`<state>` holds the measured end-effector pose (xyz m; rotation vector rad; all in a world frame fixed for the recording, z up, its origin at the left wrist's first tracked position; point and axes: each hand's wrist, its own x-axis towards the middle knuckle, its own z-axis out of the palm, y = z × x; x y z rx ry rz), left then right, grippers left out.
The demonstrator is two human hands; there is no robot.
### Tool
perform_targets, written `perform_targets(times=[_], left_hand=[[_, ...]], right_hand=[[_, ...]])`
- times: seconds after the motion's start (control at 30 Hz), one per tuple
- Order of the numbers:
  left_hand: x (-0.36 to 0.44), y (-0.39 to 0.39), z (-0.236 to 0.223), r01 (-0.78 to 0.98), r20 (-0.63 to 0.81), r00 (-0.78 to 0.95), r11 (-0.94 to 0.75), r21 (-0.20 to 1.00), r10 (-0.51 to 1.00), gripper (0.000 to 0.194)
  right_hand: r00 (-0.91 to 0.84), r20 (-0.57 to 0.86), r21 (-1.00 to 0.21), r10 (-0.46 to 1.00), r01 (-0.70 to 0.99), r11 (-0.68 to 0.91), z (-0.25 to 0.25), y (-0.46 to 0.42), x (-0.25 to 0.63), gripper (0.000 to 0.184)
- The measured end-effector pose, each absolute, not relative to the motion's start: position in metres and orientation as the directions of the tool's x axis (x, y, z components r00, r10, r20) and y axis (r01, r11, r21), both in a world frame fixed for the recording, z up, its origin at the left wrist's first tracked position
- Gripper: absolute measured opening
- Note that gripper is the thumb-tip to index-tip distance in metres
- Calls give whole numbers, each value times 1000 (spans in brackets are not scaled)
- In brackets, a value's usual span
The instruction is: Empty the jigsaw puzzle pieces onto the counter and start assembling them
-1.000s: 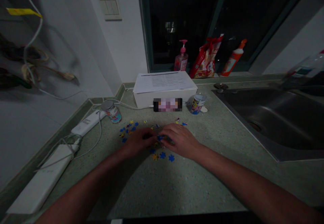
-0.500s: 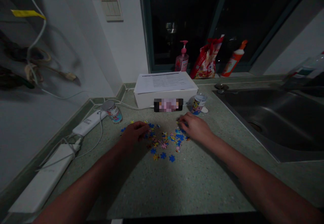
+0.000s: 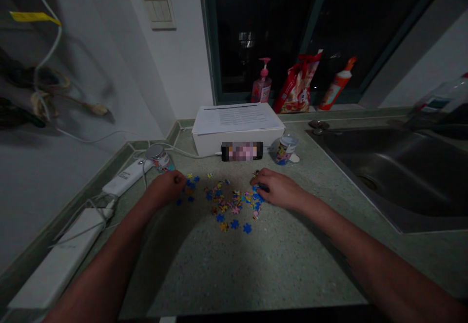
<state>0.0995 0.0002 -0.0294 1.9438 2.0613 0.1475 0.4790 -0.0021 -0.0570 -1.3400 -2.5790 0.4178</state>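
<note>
Many small jigsaw puzzle pieces (image 3: pixel 236 209) in blue, yellow and pink lie loose on the green speckled counter (image 3: pixel 219 274). My left hand (image 3: pixel 168 186) is closed at the left of the pieces, beside a clear jar with a grey lid (image 3: pixel 158 157). Whatever its curled fingers hold is hidden. A few blue pieces (image 3: pixel 190 184) lie just right of it. At the right side of the pile, my right hand (image 3: pixel 278 187) bends its fingers down over blue pieces. Its thumb and fingertips are drawn in, and anything between them cannot be made out.
Behind the pieces, a phone (image 3: pixel 242 151) leans on a white box (image 3: pixel 237 138) topped with paper. An open printed jar (image 3: pixel 285 150) stands nearby with a white disc (image 3: pixel 294 158). Power strips (image 3: pixel 58 259) and cables run along the left; a sink (image 3: pixel 398 167) is at right.
My left hand has moved left, away from the middle pieces, uncovering several blue ones. My right hand has shifted slightly left and nearer to me. The view has turned slightly.
</note>
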Motion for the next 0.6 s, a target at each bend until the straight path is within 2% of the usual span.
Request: perform_targets(times=[0.17, 0.6], left_hand=[[97, 2, -35, 984, -242, -65, 102, 146, 968, 25], [100, 0, -38, 992, -255, -85, 106, 68, 963, 25]], right_hand=[[-591, 46, -367, 805, 740, 564, -58, 0, 481, 36], [-626, 63, -364, 777, 711, 602, -61, 0, 482, 37]])
